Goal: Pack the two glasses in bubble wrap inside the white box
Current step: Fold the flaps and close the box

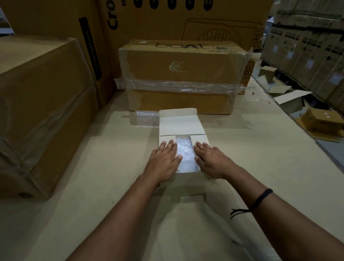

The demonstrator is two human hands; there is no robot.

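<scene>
The left hand [164,160] is lying flat, fingers straight and together, pressing down on the left side flap [165,139] of the small white cardboard box [187,178]. The right hand [210,160] is pressing in the same open-palmed way on the right side flap [200,138]. Neither hand is curling round or pinching anything. The two flaps are not meeting: a gap is showing between their inner edges, and the clear bubble wrap [185,151] is filling that gap inside the box. The glasses are not showing as separate shapes under the wrap, so it cannot be told whether both are in there. The long lid flap [180,125] is standing open on the far side, its tuck edge pointing away from the person. The box is sitting on the pale beige work surface [108,153], with open room to its left, right and near side. Beyond it, a loose sheet of bubble wrap [146,118] is lying just beside the lid's left edge. A brown carton banded with clear tape [184,69] is closing off the far side, near the lid's tip. Large brown cartons [36,97] are walling the left edge of the surface. A black cord bracelet [260,199] is circling the right forearm. The wrists are partly hiding the near wall of the box, and the stacked cartons at far right [312,43] are blurring in dim light.
</scene>
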